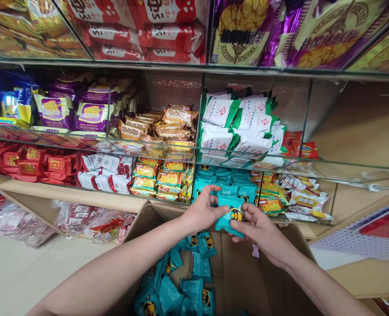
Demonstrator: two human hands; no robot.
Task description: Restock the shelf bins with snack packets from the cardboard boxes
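A small stack of teal snack packets (230,211) with a round yellow and black logo sits between both my hands, above an open cardboard box (247,272). My left hand (203,212) grips the packets from the left, thumb across their front. My right hand (258,228) pinches them from the right and below. Several more of the same teal packets (178,289) lie in the bottom of the box. Just behind my hands, a glass-fronted shelf compartment (227,177) holds a pile of the same teal packets.
Glass-divided shelves hold other snacks: white and green packs (240,125), brown packs (163,125), orange packs (161,177), red packs (33,164), purple packs (71,109). Clear bags of goods (92,221) lie on the floor at left. A pegboard shelf (362,243) juts out at right.
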